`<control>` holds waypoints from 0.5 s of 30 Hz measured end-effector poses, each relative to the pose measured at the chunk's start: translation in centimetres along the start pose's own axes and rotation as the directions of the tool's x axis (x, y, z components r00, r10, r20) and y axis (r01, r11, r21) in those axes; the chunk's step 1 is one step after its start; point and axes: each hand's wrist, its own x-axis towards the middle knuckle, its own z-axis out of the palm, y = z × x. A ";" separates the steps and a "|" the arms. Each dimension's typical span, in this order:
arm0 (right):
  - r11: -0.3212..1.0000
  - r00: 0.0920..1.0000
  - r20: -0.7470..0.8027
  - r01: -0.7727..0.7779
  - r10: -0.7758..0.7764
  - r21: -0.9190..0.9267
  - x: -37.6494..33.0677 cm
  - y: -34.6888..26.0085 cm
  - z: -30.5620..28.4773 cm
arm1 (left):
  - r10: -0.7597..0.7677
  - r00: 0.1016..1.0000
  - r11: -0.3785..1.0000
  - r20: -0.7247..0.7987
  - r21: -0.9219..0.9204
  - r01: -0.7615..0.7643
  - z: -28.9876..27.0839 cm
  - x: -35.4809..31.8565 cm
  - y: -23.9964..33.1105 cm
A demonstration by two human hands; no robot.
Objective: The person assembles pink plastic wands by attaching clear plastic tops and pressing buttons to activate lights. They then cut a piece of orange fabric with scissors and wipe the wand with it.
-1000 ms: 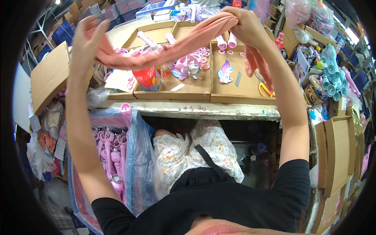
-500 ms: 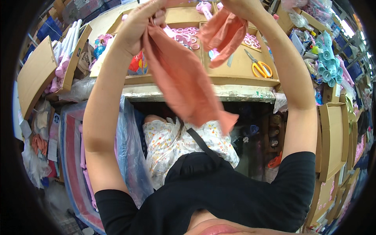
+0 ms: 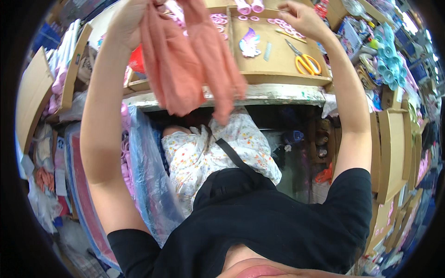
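A coral-coloured cloth [image 3: 174,65] hangs in two long folds from my left hand [image 3: 127,23], which grips it at the top left. Its loose ends dangle over the worktable's front edge. My right hand [image 3: 303,19] is raised over the far right of the cardboard tray [image 3: 278,78], apart from the cloth, holding nothing, with its fingers loosely bent and apart. Below it in the tray lie orange-handled scissors [image 3: 306,62], a thin yellow stick [image 3: 290,35] and several pink rings [image 3: 282,24]. A purple-and-blue winged cutout [image 3: 250,44] lies further left, near a small clear strip [image 3: 267,51].
On my left stands a plastic-lined bin [image 3: 148,162] holding pink parts. A cardboard box [image 3: 76,69] of white and pink tubes is beyond it. To the right are teal plastic parts [image 3: 389,55], a red-capped bottle [image 3: 321,8] and stacked cardboard boxes [image 3: 394,153]. The worktable's worn edge [image 3: 278,95] crosses before me.
My right hand has let go of the cloth and moved away from it. The cloth now hangs from my left hand alone, further left, uncovering the winged cutout.
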 end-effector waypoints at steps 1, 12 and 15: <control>0.976 0.992 0.109 -0.039 0.063 -0.213 -1.0 2.2 0.0 | 0.000 1.000 1.000 0.003 -0.012 0.000 -0.1 0.0 0.1; 0.720 0.731 0.213 -0.497 0.648 -0.484 -9.1 13.7 5.8 | 0.059 0.998 0.997 -0.008 -0.059 -0.059 -1.3 -0.2 0.7; 0.761 0.738 0.186 -0.629 0.649 -0.159 -9.0 13.1 4.8 | 0.038 0.999 0.998 0.040 -0.043 -0.036 -1.8 -0.6 0.7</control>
